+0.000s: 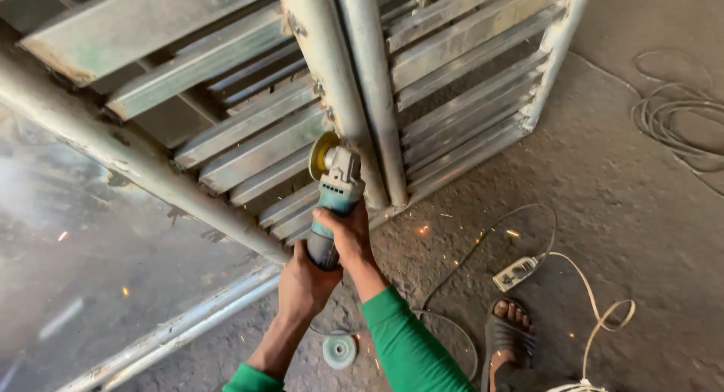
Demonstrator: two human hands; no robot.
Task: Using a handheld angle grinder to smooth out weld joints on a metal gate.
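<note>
Both my hands grip a teal and grey angle grinder (335,192). My right hand (348,233) wraps the body near the front, and my left hand (303,282) holds the rear of the handle. The grinder's yellowish disc (322,155) touches the vertical post (332,90) of a grey metal gate frame with slanted louvre slats (249,135). Orange sparks (422,229) scatter over the concrete floor to the right. My sleeves are green.
A spare round disc (339,350) lies on the floor between my arms. A white extension socket (514,273) with cords lies to the right, near my sandalled foot (509,335). Coiled wire (675,124) rests at the far right. A metal sheet (90,249) fills the left.
</note>
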